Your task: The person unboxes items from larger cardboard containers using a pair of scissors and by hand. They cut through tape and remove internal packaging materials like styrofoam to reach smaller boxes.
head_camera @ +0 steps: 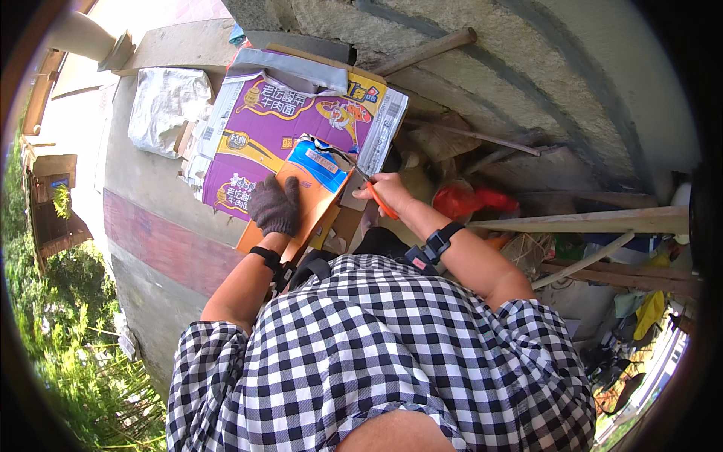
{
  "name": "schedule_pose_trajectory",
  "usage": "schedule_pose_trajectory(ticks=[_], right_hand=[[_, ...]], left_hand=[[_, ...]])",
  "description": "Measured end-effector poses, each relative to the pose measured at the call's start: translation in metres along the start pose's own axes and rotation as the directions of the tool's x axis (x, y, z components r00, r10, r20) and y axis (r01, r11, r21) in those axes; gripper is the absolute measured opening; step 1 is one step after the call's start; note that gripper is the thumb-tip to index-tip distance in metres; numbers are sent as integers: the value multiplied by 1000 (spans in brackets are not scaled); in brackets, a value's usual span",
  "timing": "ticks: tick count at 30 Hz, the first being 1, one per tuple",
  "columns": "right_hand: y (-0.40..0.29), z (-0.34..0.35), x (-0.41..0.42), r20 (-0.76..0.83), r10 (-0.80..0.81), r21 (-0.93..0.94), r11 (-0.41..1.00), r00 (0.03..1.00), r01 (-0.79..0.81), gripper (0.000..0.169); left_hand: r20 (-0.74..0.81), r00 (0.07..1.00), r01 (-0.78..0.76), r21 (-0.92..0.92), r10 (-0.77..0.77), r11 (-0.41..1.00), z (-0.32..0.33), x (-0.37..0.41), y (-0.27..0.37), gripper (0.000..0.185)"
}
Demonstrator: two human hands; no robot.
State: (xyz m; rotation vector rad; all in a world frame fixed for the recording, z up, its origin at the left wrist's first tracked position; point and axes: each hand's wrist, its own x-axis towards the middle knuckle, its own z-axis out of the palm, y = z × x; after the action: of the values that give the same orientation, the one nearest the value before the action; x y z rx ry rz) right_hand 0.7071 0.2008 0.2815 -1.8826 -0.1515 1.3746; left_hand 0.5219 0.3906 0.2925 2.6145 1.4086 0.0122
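Observation:
My left hand [275,205], in a dark knitted glove, lies spread on an orange and blue cardboard piece [308,192]. My bare right hand [386,195] grips scissors with orange handles [382,201], whose blades reach to the blue upper end of that piece. Whether the blades are apart is hard to tell. Beneath lies a large flattened purple carton [265,127] with yellow parts, silver edges and printed writing. Its left edge is torn. Both wrists wear black straps.
A crumpled white sack [168,112] lies left of the carton on the concrete surface [161,169]. Wooden sticks [429,51] lean by the stone wall at the upper right. A red plastic bag [471,200] and a wooden board [587,219] are to the right.

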Motion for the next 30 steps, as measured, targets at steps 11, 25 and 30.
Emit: schedule_pose_trajectory(ticks=[11,25,30], right_hand=[[-55,-26,6,106,366,-412,862,925,-294,52],[15,-28,43,244,2,-79,997,970,18,57],[36,-6,45,156,-136,94,988,978,122,66]], left_hand=[[-50,967,-254,-81,251,964,0,-21,3,81],[73,962,-257,-94,264,962,-19,-14,15,100],[52,952,-302,16,300,953,-23,-17,14,109]])
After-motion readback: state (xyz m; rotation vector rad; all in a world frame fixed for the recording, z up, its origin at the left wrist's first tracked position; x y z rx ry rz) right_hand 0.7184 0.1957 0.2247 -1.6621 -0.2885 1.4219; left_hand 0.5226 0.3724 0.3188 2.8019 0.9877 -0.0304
